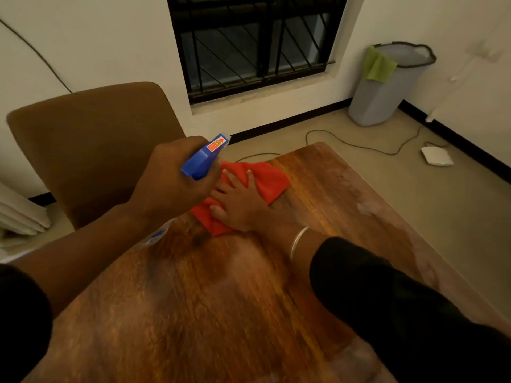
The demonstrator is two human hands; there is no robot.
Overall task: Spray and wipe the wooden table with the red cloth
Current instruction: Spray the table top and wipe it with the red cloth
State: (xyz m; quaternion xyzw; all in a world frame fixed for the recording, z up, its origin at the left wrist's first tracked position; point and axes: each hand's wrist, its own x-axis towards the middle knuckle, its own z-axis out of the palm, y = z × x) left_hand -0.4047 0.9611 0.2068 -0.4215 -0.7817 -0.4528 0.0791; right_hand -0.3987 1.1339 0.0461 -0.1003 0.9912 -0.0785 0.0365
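Right hand [240, 205] spread flat atop the red cloth [265, 183], pressing it to the wooden table [221, 299] for wiping; left hand [171, 175] just beside, wrapped around the blue spray bottle [204, 158], lifted clear, nozzle forward.

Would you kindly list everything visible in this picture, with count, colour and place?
wooden table: one, reddish brown, centre foreground
red cloth: one, red, flat on table's far end
spray bottle: one, blue head, over table's left edge
chair: one, brown, left of table
bin: one, grey, far corner, green cloth on rim
window: one, black bars, far wall
left hand: holds spray bottle
right hand: flat on red cloth
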